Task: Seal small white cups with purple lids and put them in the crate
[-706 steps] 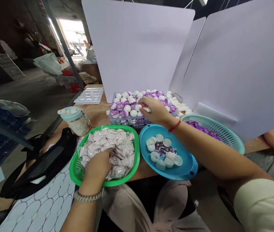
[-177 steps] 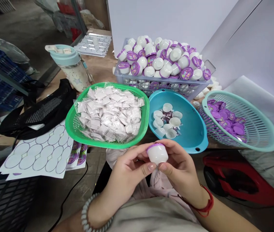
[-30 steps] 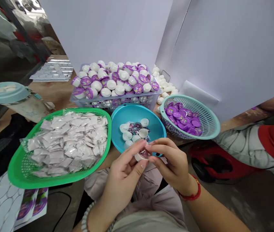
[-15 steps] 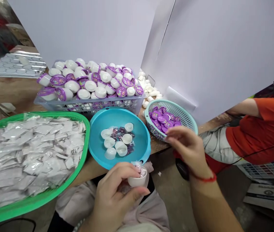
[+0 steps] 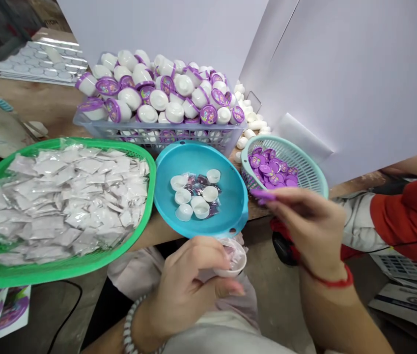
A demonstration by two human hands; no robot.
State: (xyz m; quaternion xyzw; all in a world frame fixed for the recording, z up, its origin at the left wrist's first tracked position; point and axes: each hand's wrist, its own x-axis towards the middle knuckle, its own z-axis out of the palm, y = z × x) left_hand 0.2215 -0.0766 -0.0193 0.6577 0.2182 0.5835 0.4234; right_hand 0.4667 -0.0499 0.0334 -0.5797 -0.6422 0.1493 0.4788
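Left hand [image 5: 186,290] closed around a white plastic cup [image 5: 235,271], a clear pouch [image 5: 230,255] inside it, just off the counter's [image 5: 145,243] front edge, right hand [image 5: 309,231] narrowly pinching a purple foil lid [image 5: 263,195], just beside a teal mesh basket [image 5: 285,152]

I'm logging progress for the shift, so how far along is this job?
Done: the crate is heaped with white cups already wearing purple lids. In hand: the left hand holds a white cup with a packet inside, and the right hand pinches a purple lid. Left: a green basket full of packets, a blue tray of open cups, and a teal basket of loose lids.
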